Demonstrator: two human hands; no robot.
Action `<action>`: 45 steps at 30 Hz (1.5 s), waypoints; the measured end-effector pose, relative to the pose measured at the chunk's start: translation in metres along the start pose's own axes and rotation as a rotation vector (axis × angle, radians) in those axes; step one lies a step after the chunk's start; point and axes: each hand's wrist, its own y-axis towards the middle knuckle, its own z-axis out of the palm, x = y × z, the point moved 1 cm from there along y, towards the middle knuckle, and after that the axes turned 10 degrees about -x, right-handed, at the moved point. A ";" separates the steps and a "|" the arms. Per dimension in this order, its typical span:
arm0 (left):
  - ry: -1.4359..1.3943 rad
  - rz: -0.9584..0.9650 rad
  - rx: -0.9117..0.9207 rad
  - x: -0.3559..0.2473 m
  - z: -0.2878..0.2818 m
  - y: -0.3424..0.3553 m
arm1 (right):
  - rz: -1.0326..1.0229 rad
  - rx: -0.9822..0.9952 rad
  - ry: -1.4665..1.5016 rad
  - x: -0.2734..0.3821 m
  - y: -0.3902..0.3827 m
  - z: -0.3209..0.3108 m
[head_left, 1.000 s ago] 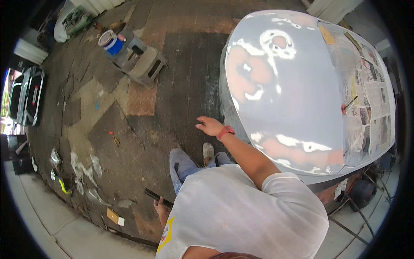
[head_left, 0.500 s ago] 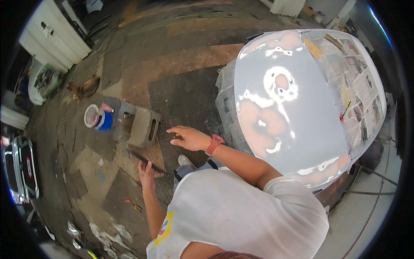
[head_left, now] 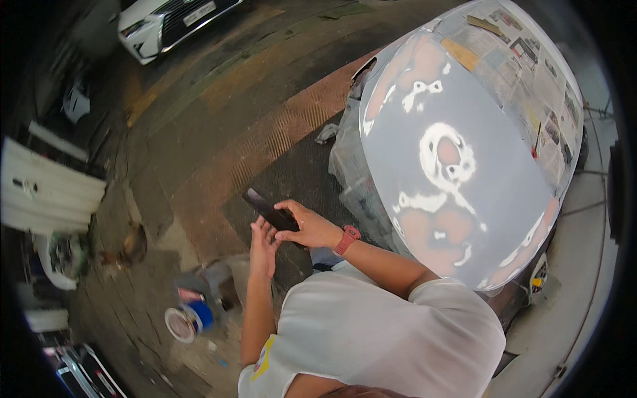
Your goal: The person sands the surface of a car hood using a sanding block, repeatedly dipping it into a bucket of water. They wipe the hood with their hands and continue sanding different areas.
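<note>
My right hand [head_left: 307, 229] is closed around a long black block-like object [head_left: 265, 207], held at a slant above the floor. My left hand [head_left: 264, 247] is just below it with fingers apart and slightly bent, their tips at its lower edge; whether they touch it is unclear. To my right is a large pale grey car panel [head_left: 424, 186] with glossy white and pinkish patches. Its far-right part is covered with taped newspaper [head_left: 551, 86], and grey sheeting [head_left: 352, 166] hangs along its left edge.
A stepped grey plastic stand [head_left: 227, 282] holds a blue-labelled tub [head_left: 198, 317] at lower left. A white car [head_left: 149, 36] stands at the back, corrugated white panels [head_left: 46, 186] at left, another car [head_left: 86, 371] in the lower-left corner. A wall and hoses run along the right.
My view has swung left, bringing the white car in. The black object has risen from beside my left leg into my right hand, and my left hand has loosened beneath it.
</note>
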 end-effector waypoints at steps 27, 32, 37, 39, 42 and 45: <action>0.646 0.005 0.284 -0.363 0.074 0.673 | 1.886 -0.210 -0.527 -0.239 0.157 -0.095; 0.793 0.034 0.438 -0.420 0.171 0.781 | 1.959 -0.615 -0.236 -0.196 0.212 -0.043; 0.861 0.094 0.637 -0.433 0.322 0.863 | 2.061 -0.855 0.046 -0.228 0.262 0.017; 0.863 0.117 0.688 -0.434 0.384 0.887 | 2.084 -0.902 0.165 -0.244 0.284 0.026; 0.899 0.128 0.743 -0.421 0.462 0.929 | 2.084 -0.985 0.307 -0.271 0.310 0.011; 0.987 0.146 0.848 -0.408 0.550 0.937 | 2.051 -1.120 0.413 -0.290 0.322 -0.017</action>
